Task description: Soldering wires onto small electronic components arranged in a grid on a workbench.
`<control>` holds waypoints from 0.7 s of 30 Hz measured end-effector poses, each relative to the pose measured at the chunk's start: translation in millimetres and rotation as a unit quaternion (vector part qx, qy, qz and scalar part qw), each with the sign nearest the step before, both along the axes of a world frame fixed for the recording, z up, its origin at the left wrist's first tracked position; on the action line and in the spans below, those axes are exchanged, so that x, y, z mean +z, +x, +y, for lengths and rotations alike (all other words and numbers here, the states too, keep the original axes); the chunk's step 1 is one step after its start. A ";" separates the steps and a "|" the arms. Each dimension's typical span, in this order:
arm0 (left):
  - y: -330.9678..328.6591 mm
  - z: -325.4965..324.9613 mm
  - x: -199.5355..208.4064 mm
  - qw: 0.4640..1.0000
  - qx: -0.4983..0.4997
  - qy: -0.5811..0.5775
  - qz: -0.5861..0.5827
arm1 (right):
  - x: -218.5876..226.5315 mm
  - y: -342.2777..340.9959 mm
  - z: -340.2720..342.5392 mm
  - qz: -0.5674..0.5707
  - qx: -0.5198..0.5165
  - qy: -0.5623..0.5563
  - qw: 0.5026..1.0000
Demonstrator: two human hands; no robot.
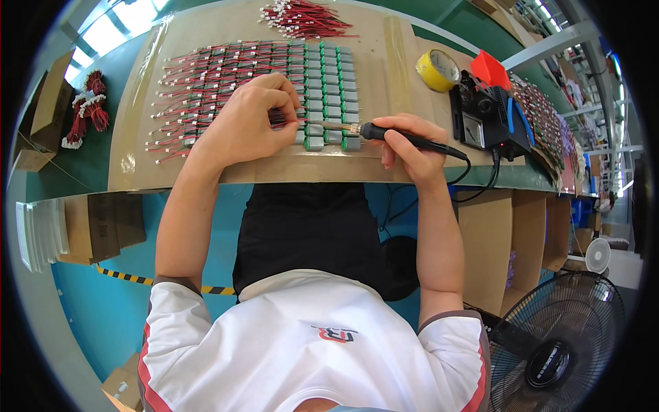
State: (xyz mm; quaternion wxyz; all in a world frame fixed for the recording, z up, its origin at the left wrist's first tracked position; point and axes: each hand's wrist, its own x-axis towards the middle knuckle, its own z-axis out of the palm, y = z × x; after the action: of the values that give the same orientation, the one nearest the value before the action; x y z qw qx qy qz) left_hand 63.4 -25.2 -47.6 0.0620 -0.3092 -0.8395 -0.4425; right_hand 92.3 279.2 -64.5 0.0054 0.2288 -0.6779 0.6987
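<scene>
Rows of small grey blocks with green edges (331,77) lie on the brown cardboard sheet (374,69). Red and black wire leads with white connectors (195,86) stretch left from many of them. My left hand (254,120) is over the near rows, its thumb and forefinger pinching a red wire (296,121) beside a block. In my right hand (424,156) is a black-handled soldering iron (375,131). Its metal shaft points left across the near blocks, with the tip close to my left fingertips. Whether the tip touches the wire is too small to tell.
A pile of loose wire leads (302,17) lies at the back. To the right are a yellow tape roll (438,71) and a soldering station (484,113), cabled to the iron. Wire bundles (89,113) lie left. A fan (556,343) stands low at right.
</scene>
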 end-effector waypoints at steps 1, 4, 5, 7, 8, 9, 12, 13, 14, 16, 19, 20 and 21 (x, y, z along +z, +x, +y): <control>0.3 0.6 1.2 1.000 0.005 0.000 -0.007 | -0.3 0.3 -0.1 -0.003 0.000 -0.006 1.000; 1.2 1.4 3.7 1.000 0.011 -0.003 -0.012 | -3.1 -1.3 3.5 0.005 0.009 -0.001 1.000; 1.7 1.4 4.5 1.000 0.012 -0.005 -0.012 | -4.0 -1.7 4.6 0.015 0.018 0.010 1.000; 2.7 1.1 6.2 1.000 0.013 -0.007 -0.023 | -3.9 -1.3 4.4 0.016 0.017 0.007 1.000; 3.2 1.0 7.1 0.999 0.015 -0.008 -0.035 | -3.8 -1.3 4.3 0.015 0.016 0.005 1.000; 3.8 0.5 7.5 0.999 0.014 -0.008 -0.033 | -3.9 -1.2 4.1 0.017 0.015 0.005 1.000; 7.5 0.2 7.6 1.000 0.014 -0.022 0.011 | -4.1 -1.1 3.4 0.016 0.015 0.000 1.000; 9.6 0.8 7.2 0.999 0.028 -0.022 0.031 | -4.2 -0.7 3.4 0.016 0.014 0.000 1.000; 11.5 1.3 6.9 0.997 0.043 -0.023 0.051 | -4.2 -0.5 3.5 0.015 0.014 0.000 1.000; 14.9 0.7 6.4 0.996 0.058 -0.031 0.061 | -3.9 -0.2 3.9 0.016 0.012 -0.001 1.000; 17.4 -0.2 4.0 0.993 0.077 -0.030 0.088 | -3.5 0.3 3.2 0.016 0.010 -0.006 1.000; 18.0 -0.2 2.9 0.991 0.081 -0.021 0.105 | -3.3 0.5 2.8 0.017 0.010 -0.011 1.000; 18.7 0.4 1.9 0.991 0.081 -0.022 0.105 | -3.1 0.9 2.8 0.016 0.009 -0.011 1.000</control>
State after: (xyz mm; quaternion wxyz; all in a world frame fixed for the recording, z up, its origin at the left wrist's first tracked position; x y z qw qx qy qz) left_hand 82.1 -24.8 -45.7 0.1785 -0.2863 -0.8599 -0.3830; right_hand 93.2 282.0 -67.6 0.0125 0.2466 -0.6678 0.7022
